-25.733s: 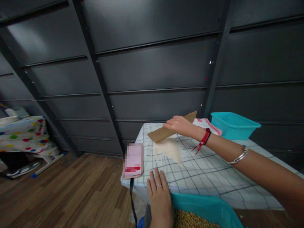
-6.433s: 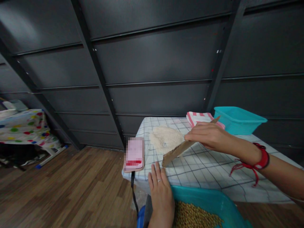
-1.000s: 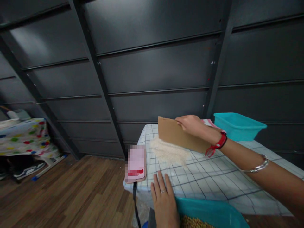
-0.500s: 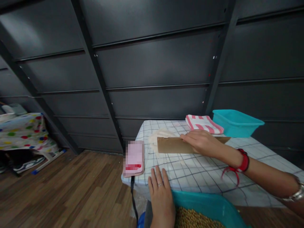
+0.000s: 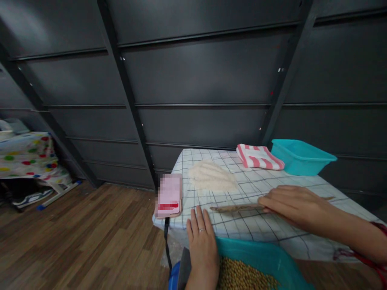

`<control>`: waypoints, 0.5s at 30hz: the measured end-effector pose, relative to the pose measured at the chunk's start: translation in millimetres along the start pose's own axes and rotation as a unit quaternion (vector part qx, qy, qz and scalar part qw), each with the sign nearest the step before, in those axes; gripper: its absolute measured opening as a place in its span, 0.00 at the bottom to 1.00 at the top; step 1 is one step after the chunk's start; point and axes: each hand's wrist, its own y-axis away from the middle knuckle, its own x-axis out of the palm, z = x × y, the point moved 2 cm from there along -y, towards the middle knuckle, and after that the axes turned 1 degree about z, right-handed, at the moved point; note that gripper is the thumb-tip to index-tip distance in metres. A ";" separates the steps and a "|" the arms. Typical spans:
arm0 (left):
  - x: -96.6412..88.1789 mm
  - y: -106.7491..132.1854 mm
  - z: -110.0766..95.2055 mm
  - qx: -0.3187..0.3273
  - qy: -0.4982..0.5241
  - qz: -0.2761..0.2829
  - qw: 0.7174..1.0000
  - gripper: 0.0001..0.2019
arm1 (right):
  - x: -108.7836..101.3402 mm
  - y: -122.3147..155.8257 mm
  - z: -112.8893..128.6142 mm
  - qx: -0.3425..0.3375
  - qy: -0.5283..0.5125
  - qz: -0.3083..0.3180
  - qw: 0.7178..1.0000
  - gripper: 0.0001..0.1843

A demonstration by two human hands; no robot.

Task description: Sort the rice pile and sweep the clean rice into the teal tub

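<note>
My right hand (image 5: pixel 290 205) is closed around a strip of brown cardboard (image 5: pixel 236 208), seen nearly edge-on just above the checked tablecloth. Beyond it, a flat, pale heap of fine grain or powder (image 5: pixel 211 177) lies spread on the cloth. My left hand (image 5: pixel 202 245) rests with its fingers stretched out on the table's front edge, beside the rim of a teal basin (image 5: pixel 250 246). Small yellow-brown beans or grains (image 5: pixel 242 276) lie in that basin; its near side is cut off by the frame.
A pink phone or case (image 5: pixel 169 195) lies at the table's left edge, a black strap (image 5: pixel 167 237) hanging below. Toward the back right are a folded red-and-white striped towel (image 5: pixel 260 156) and a turquoise tub (image 5: pixel 302 157). A dark panelled wall (image 5: pixel 199 80) stands behind.
My right hand has drawn back toward me and to the right with the cardboard, which has tipped from showing its face to nearly edge-on. More of the pale heap shows. My left hand stays put.
</note>
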 end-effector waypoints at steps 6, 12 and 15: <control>-4.6 -1.5 -0.5 0.005 -0.009 -0.014 1.000 0.27 | 32.9 -5.1 14.7 -0.022 0.035 0.036 0.998 0.19; -15.2 -5.2 3.1 0.034 -0.027 -0.007 0.999 0.27 | 34.2 -28.3 -22.8 0.005 0.054 0.008 0.998 0.17; -19.0 -6.4 4.5 0.034 -0.036 -0.012 0.999 0.27 | 16.9 -34.6 -29.0 0.025 0.008 0.012 1.000 0.16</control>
